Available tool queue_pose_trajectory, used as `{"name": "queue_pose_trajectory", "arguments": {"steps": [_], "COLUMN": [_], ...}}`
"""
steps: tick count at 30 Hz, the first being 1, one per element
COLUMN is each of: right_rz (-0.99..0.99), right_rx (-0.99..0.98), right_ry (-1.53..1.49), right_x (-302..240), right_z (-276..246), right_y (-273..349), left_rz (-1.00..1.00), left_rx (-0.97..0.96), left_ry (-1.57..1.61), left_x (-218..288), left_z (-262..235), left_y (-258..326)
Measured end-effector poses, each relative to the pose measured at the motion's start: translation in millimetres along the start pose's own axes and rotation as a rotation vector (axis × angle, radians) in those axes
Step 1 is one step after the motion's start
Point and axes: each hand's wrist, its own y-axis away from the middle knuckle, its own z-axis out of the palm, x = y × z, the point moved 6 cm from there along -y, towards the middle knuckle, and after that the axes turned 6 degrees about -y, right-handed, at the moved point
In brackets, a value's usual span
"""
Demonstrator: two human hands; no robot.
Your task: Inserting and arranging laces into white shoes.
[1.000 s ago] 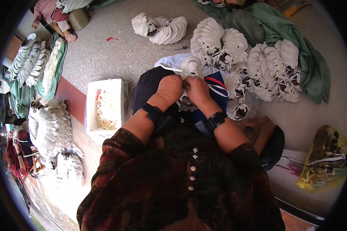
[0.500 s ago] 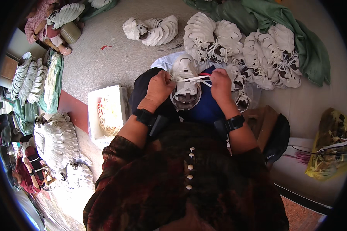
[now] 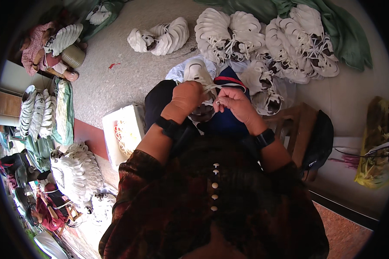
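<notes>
A white shoe upper (image 3: 196, 70) with a dark lining rests on my lap, its toe pointing away from me. My left hand (image 3: 186, 97) is curled closed over its laced middle and hides much of it. White shoelace (image 3: 220, 86) runs from under those fingers toward my right hand (image 3: 237, 107) and loops over the blue cloth with a red band (image 3: 227, 77). The fingertips of my right hand pinch a light piece of the lace just right of the shoe's opening. What lies beneath the left fingers is mostly hidden.
Stacks of white shoe uppers (image 3: 218, 32) lie beyond my knees, beside green sacks (image 3: 350, 41). A white box (image 3: 136, 125) holding loose laces is at my left. More stacked uppers (image 3: 75, 168) stand farther left. A wooden stool (image 3: 296, 129) is at right; other people sit at far left.
My hands have come closer together and nearer to me. The lace stretched between them has gone slack, and my left hand now covers the shoe's middle. The whole view has shifted slightly.
</notes>
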Motion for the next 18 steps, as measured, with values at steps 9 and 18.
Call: {"name": "queue_pose_trajectory", "arguments": {"steps": [9, 18], "right_rz": [-0.156, -0.033], "right_rx": [0.234, 0.15], "right_ry": [0.254, 0.361], "right_x": [-10.1, -0.8], "right_z": [-35.7, -8.1], "right_y": [6.1, 9.8], "left_rz": [-0.067, 0.067], "left_rx": [0.021, 0.087], "left_ry": [-0.395, -0.23], "left_x": [-18.8, 6.4], "left_z": [-22.5, -5.7], "left_y": [16.7, 2.8]}}
